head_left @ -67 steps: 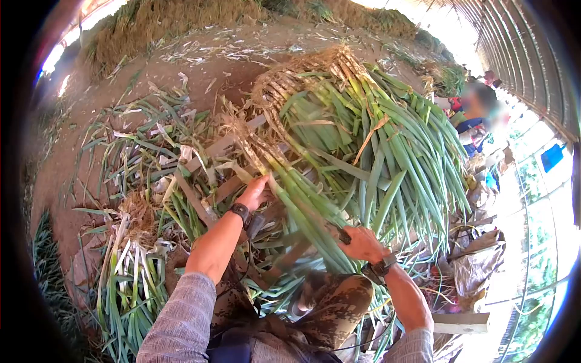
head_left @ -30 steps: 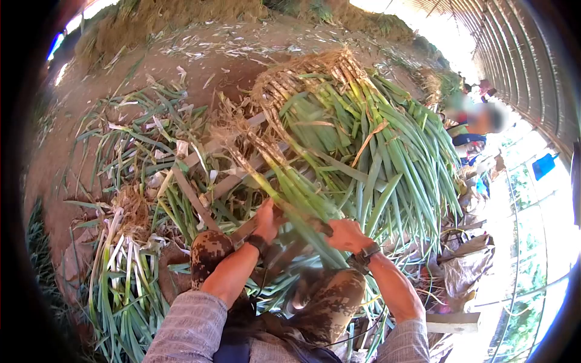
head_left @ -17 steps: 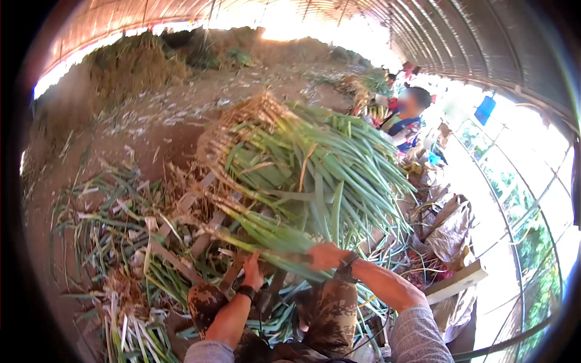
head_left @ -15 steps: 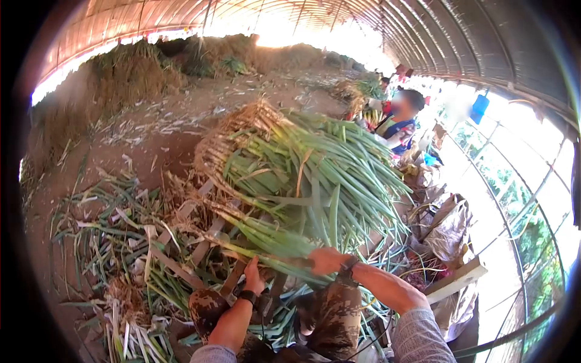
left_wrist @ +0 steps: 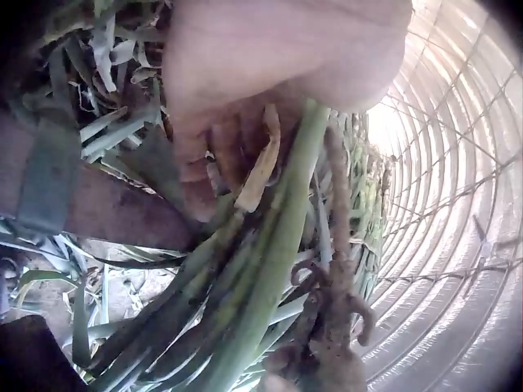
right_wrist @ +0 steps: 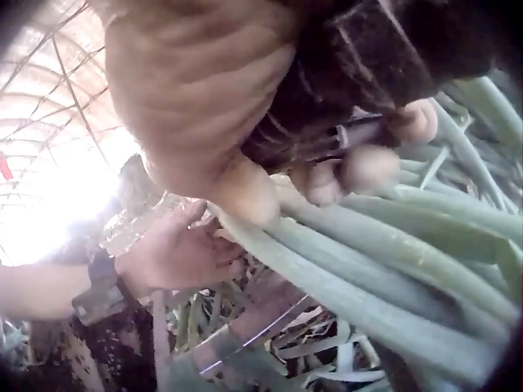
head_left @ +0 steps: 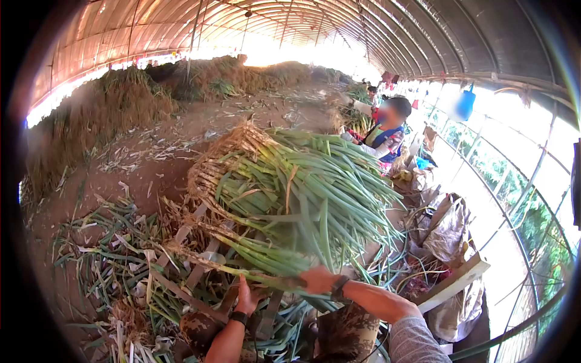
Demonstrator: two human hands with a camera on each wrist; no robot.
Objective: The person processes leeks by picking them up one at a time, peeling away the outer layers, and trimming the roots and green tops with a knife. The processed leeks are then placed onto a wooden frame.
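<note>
Green onions with long leaves and brown roots lie in a large pile (head_left: pixel 302 187) before me. Across my lap, at the pile's near edge, lie several stalks (head_left: pixel 254 251). My right hand (head_left: pixel 318 280) grips their leaves (right_wrist: pixel 384 286), thumb pressed on top. Within that palm is a dark object (right_wrist: pixel 343 73), its tip showing past the fingers; I cannot tell its kind. My left hand (head_left: pixel 247 296) is at the lower stalk, left of the right hand. In the left wrist view a green stalk (left_wrist: pixel 282 212) runs from under the thumb, with curled fingers behind and a dry leaf strip (left_wrist: pixel 260 167) beside them.
Stripped leaves (head_left: pixel 109 254) litter the ground at left. A smaller onion bunch (head_left: pixel 124 333) lies at lower left. Another person (head_left: pixel 384 136) sits beyond the pile. A wooden board (head_left: pixel 454 281) and plastic sacks (head_left: pixel 445 236) stand at right, beside the tunnel's framed side (head_left: pixel 496 175).
The head view has tilted up, showing more of the tunnel and the other person. My left hand has come down off the upper stalks to the lowest one; the right hand keeps its grip.
</note>
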